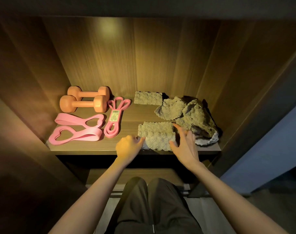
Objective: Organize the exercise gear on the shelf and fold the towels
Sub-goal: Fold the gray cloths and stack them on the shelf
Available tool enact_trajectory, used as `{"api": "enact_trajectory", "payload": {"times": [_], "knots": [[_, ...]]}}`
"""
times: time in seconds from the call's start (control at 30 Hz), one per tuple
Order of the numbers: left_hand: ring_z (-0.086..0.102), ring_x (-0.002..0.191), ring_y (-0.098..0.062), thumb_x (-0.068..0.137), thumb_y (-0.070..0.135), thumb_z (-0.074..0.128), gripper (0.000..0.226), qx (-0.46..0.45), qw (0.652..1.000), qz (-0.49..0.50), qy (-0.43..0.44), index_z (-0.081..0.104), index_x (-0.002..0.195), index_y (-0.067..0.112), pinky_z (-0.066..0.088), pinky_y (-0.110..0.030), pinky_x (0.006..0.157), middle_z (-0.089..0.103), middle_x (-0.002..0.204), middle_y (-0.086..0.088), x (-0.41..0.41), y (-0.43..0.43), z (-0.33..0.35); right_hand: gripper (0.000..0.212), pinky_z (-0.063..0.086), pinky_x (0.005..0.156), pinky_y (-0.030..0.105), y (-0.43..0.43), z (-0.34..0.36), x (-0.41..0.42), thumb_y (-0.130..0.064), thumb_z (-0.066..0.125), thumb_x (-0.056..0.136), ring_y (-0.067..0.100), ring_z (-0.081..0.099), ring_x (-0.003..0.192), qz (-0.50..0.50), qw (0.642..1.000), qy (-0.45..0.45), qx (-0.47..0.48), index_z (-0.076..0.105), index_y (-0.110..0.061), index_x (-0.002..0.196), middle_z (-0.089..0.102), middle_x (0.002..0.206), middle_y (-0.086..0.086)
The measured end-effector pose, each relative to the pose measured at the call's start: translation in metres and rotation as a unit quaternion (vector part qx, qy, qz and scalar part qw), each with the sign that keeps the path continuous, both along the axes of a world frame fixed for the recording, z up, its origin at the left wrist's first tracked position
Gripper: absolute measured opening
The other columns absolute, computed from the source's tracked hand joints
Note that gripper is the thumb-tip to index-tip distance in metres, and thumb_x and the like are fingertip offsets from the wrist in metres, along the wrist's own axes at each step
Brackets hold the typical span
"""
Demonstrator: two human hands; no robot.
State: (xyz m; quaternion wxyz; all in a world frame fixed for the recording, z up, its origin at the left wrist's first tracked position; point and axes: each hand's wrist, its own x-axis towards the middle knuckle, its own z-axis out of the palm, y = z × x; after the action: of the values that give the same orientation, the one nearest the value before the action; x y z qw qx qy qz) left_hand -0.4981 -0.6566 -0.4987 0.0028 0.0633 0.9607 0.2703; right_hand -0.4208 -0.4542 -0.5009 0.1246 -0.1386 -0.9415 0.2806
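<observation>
Gear side looks done. Two orange hex-ended dumbbells (86, 104) lie side by side at the back left of the wooden shelf (129, 115). Two flat pink rubber loop bands with heart-shaped ends (90, 133) sit in front of them. A thin pink resistance band bundled with a paper label (114, 118) lies just beside both, toward the middle. All neat and well apart from the towels.

Towels are partly done. A back folded beige terry towel (148, 98) sits centre-right by the rear wall. A front folded beige terry towel (156, 135) lies at the shelf's front edge, between both hands. The left hand (129, 146) has its fingers curled at this towel's left edge, apparently pinching it. The right hand (184, 146) is spread wide with straight fingers, touching the towel's right edge and holding nothing. Judged: this fold is being squared up, nearly finished.

Still left is a crumpled heap of beige terry towels (194, 114) at the right of the shelf, near the right hand. How many pieces it holds cannot be told; it looks like at least two. Task is roughly past halfway.
</observation>
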Motion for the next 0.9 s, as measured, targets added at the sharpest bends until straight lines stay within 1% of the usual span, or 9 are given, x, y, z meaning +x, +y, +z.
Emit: {"api": "enact_trajectory", "payload": {"times": [0.07, 0.17, 0.27, 0.4, 0.57, 0.63, 0.73, 0.8, 0.9], "knots": [[0.056, 0.082, -0.026, 0.089, 0.044, 0.057, 0.035, 0.005, 0.997, -0.004, 0.081, 0.054, 0.091, 0.009, 0.043, -0.035, 0.066, 0.058, 0.089, -0.004, 0.001, 0.001, 0.000, 0.063, 0.049, 0.088, 0.044, 0.000, 0.002, -0.003, -0.024, 0.055, 0.092, 0.025, 0.026, 0.129, 0.051, 0.994, -0.006, 0.100, 0.025, -0.046, 0.142, 0.029, 0.147, 0.004], [0.053, 0.100, -0.023, 0.095, 0.029, 0.053, 0.023, -0.066, 0.956, -0.185, 0.216, 0.056, 0.115, 0.017, 0.037, -0.029, 0.073, 0.056, 0.111, 0.000, -0.001, 0.000, -0.001, 0.051, 0.027, 0.115, 0.045, 0.002, 0.004, -0.009, -0.018, 0.049, 0.095, 0.018, 0.015, 0.144, 0.160, 0.965, -0.019, 0.209, 0.040, -0.033, 0.143, 0.021, 0.158, -0.008], [0.038, 0.134, -0.017, 0.097, 0.021, 0.048, 0.040, -0.098, 0.929, -0.309, 0.176, 0.048, 0.137, 0.027, 0.033, -0.033, 0.104, 0.048, 0.141, 0.006, -0.005, -0.007, -0.005, 0.057, 0.007, 0.120, 0.032, 0.008, 0.001, -0.008, -0.022, 0.042, 0.097, 0.008, 0.006, 0.147, 0.237, 0.945, -0.066, 0.214, 0.025, -0.023, 0.151, 0.019, 0.159, -0.008], [0.027, 0.141, -0.015, 0.082, 0.026, 0.057, 0.068, -0.087, 0.924, -0.358, 0.105, 0.034, 0.146, 0.023, 0.014, -0.037, 0.119, 0.037, 0.149, 0.001, -0.003, -0.024, -0.010, 0.082, 0.012, 0.119, 0.031, 0.021, 0.000, 0.001, -0.039, 0.055, 0.092, 0.006, -0.004, 0.147, 0.291, 0.928, -0.112, 0.203, 0.003, -0.027, 0.154, 0.002, 0.160, -0.013], [0.049, 0.123, -0.021, 0.093, 0.030, 0.057, 0.046, -0.038, 0.929, -0.353, 0.110, 0.047, 0.136, 0.016, 0.036, -0.031, 0.103, 0.054, 0.133, -0.004, -0.001, -0.031, -0.004, 0.052, 0.047, 0.095, 0.037, 0.030, 0.004, 0.004, -0.029, 0.053, 0.095, 0.015, 0.043, 0.130, 0.256, 0.953, -0.096, 0.131, 0.029, -0.040, 0.140, 0.041, 0.146, -0.008], [0.055, 0.111, -0.026, 0.095, 0.032, 0.054, 0.038, 0.008, 0.951, -0.305, 0.049, 0.053, 0.128, 0.013, 0.041, -0.030, 0.090, 0.063, 0.118, -0.009, -0.002, -0.031, 0.003, 0.037, 0.048, 0.077, 0.029, 0.032, 0.008, 0.002, -0.038, 0.049, 0.097, 0.011, 0.058, 0.099, 0.228, 0.966, -0.112, 0.055, 0.038, -0.038, 0.132, 0.060, 0.117, -0.002], [0.061, 0.096, -0.029, 0.094, 0.040, 0.054, 0.038, 0.073, 0.971, -0.223, -0.040, 0.058, 0.113, 0.007, 0.047, -0.041, 0.084, 0.068, 0.100, -0.013, -0.007, -0.024, 0.011, 0.042, 0.035, 0.051, 0.019, 0.028, 0.010, -0.005, -0.046, 0.050, 0.094, 0.002, 0.049, 0.052, 0.160, 0.981, -0.099, -0.056, 0.045, -0.027, 0.132, 0.059, 0.066, -0.002], [0.062, 0.083, -0.032, 0.094, 0.044, 0.051, 0.039, 0.103, 0.978, -0.166, -0.072, 0.054, 0.091, 0.006, 0.047, -0.042, 0.074, 0.066, 0.084, -0.013, -0.009, -0.015, 0.014, 0.054, 0.045, 0.061, 0.022, 0.025, 0.010, -0.012, -0.049, 0.052, 0.093, 0.004, 0.057, 0.063, 0.100, 0.984, -0.081, -0.119, 0.045, -0.016, 0.135, 0.066, 0.077, 0.000], [0.062, 0.084, -0.031, 0.093, 0.051, 0.048, 0.043, 0.089, 0.988, -0.095, -0.079, 0.052, 0.090, 0.009, 0.046, -0.037, 0.071, 0.064, 0.082, -0.007, -0.016, -0.001, 0.012, 0.055, 0.047, 0.072, 0.031, 0.019, 0.010, -0.022, -0.046, 0.056, 0.092, 0.014, 0.058, 0.078, 0.027, 0.988, -0.059, -0.142, 0.041, -0.017, 0.136, 0.068, 0.096, 0.004]]}}
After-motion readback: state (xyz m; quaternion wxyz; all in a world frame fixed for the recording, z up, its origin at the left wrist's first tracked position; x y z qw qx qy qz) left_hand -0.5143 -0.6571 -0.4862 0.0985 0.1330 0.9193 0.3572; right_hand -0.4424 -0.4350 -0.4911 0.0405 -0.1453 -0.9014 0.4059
